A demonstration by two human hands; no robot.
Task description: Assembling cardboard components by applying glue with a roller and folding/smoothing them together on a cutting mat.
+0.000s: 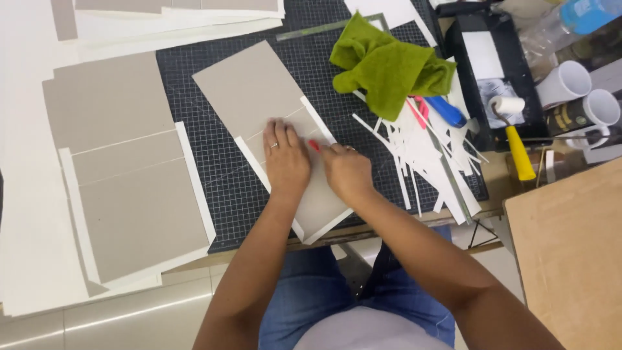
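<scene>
Black gridded cutting mat [214, 175] carries grey board on white paper [272, 116], long axis diagonal, upper-left to lower-right. Left hand [286, 159] flat, pressing board. Right hand [346, 172] curled on red-tipped tool [314, 145] at right edge. Looks mid-wrap: edges partly turned; finished-looking cover [129, 188] at left.

grey board [259, 97] on white paper, flat, angled on cutting mat [214, 188]

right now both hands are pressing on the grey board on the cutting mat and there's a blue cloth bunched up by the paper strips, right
Not quite: the cloth is green, not blue, as the head view shows. The rest holds: the left hand and right hand both press on the grey board on the cutting mat, and the cloth lies bunched by the paper strips.
</scene>
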